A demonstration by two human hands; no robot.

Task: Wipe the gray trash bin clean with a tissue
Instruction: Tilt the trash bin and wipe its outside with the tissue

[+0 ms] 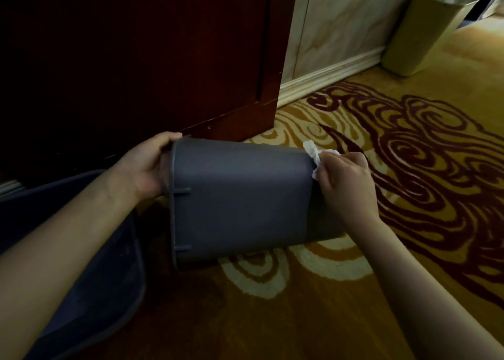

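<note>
The gray trash bin [240, 196] is held on its side above the carpet, with its open rim to the left and its base to the right. My left hand [148, 166] grips the rim, fingers curled over the top edge and into the opening. My right hand [345, 181] presses a crumpled white tissue [313, 152] against the bin's base end, near its upper corner. Most of the tissue is hidden under my fingers.
A dark wooden door or cabinet [136, 59] stands right behind the bin. A second dark bin or tub [90, 264] lies at the lower left under my left forearm. A yellow-green bin [425, 29] stands by the marble wall at the upper right. Patterned carpet [409, 155] covers the floor.
</note>
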